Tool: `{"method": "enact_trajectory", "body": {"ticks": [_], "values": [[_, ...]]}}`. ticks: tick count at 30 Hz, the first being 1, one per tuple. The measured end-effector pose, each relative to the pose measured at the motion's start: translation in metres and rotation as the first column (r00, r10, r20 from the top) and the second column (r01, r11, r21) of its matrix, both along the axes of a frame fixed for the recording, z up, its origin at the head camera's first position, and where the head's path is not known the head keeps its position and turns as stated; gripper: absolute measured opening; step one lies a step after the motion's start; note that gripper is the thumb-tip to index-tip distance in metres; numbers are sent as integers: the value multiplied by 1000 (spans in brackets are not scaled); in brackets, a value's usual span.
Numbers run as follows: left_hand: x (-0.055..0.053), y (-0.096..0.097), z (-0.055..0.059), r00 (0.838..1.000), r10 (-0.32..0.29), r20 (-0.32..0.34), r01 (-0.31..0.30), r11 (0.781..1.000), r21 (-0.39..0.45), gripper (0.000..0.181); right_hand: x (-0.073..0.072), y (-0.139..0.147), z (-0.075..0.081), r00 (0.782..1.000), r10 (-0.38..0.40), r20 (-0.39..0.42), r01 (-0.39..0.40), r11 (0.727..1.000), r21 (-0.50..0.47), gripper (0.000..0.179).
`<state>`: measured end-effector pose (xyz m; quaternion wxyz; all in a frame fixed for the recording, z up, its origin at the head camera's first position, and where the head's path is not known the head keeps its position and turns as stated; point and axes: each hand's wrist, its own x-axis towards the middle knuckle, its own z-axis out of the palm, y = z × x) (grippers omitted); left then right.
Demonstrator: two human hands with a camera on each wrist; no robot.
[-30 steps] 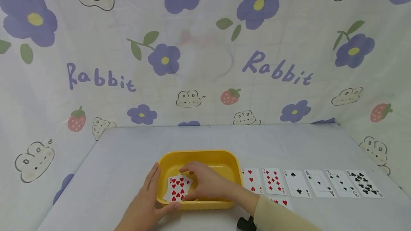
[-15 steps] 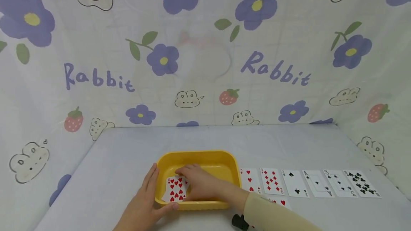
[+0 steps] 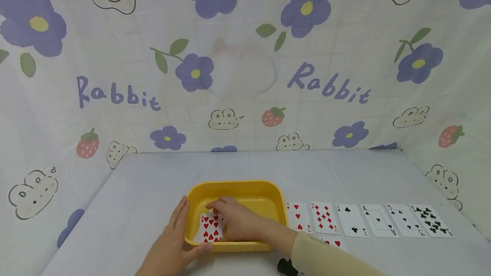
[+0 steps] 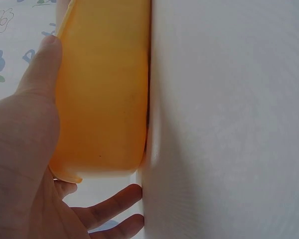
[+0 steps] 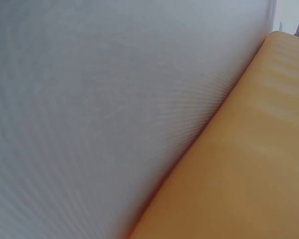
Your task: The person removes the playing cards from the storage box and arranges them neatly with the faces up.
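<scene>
A yellow plastic tray (image 3: 264,191) stands on the white table, with playing cards (image 3: 209,227) in its left part; a ten of hearts lies face up on top. My right hand (image 3: 241,220) reaches into the tray and holds the cards at their right side, index finger at the far edge; its thumb is hidden. At the tray's front left corner my left hand (image 3: 170,235) rests with its thumb along the front wall and its fingers along the left side. Seen in the left wrist view, two fingers (image 4: 112,204) extend past the tray's end.
Right of the tray runs a row of face-up cards, among them a nine of diamonds (image 3: 324,217) and a two of clubs (image 3: 351,220). A red card (image 3: 333,242) shows partly behind the right sleeve (image 3: 322,257). Beside that sleeve is a black object (image 3: 285,266).
My right hand has shifted slightly left over the cards, covering more of their right side. The ten of hearts has moved a little within the tray. My left hand stays at the corner.
</scene>
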<state>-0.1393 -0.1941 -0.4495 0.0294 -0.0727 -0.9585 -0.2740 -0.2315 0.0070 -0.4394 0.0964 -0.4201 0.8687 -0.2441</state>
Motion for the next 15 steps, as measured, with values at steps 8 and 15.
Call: {"method": "enact_trajectory", "body": {"ticks": [8,15], "values": [[0,0,-1,1000,-5,-3,5,1000,-3,121,-1,1,-1,1000,-11,17,10,1000,29,79],[0,0,-2,1000,-11,-11,11,1000,9,120,-1,2,-2,999,-1,35,2,1000,-26,80]]}}
